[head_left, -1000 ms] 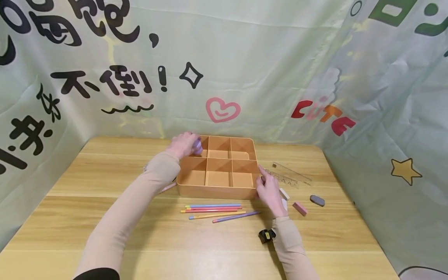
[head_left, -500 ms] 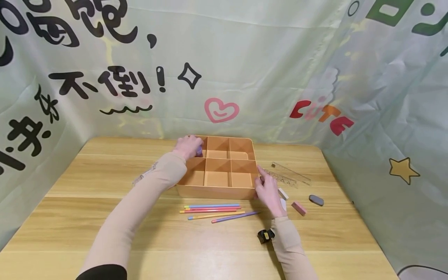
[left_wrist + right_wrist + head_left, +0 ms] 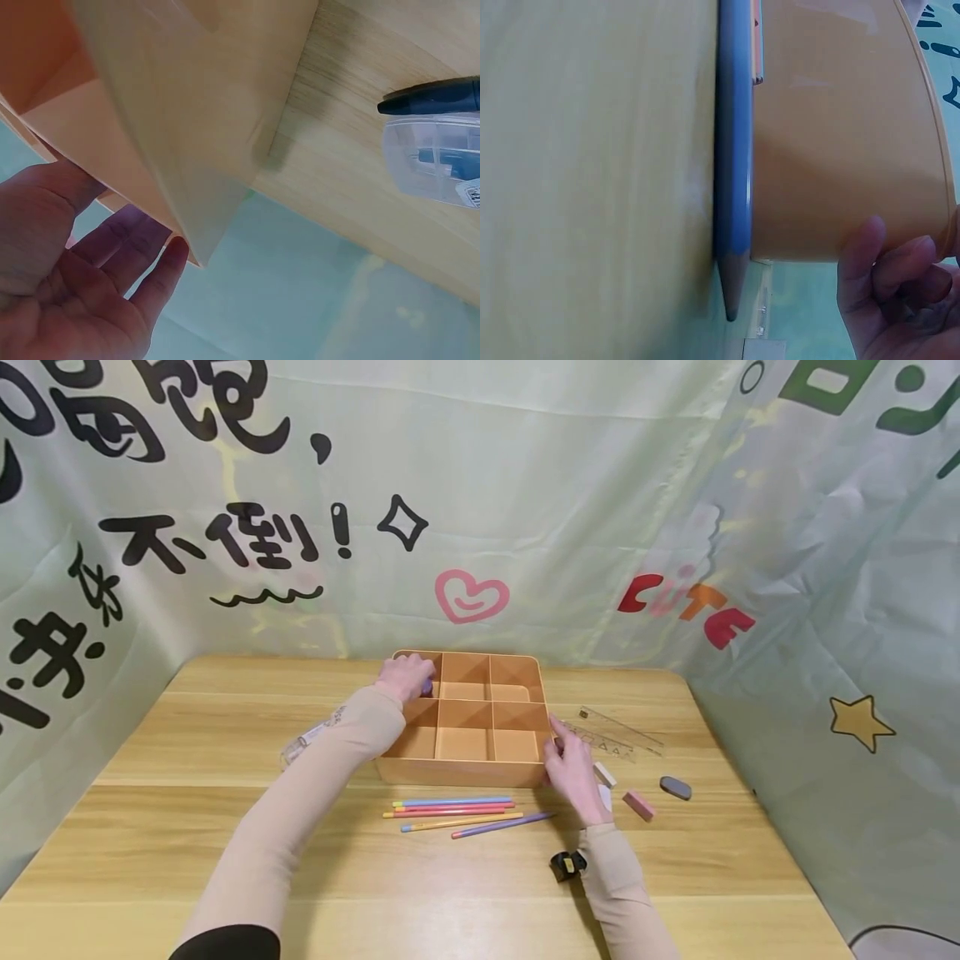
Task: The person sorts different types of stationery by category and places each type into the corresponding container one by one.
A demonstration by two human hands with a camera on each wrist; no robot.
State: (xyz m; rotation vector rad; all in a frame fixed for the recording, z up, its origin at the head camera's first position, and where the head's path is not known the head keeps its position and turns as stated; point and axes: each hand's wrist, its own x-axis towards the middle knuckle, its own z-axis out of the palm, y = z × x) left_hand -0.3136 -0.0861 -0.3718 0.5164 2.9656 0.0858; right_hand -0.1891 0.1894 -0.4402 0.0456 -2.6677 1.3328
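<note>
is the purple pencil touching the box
Apart. In the head view, the purple pencil lies in front of the box, with bare table between them.

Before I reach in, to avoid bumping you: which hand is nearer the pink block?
The right hand, at the right side of the box, left of the pink block. The left hand is farther, at the box's far left corner.
</note>
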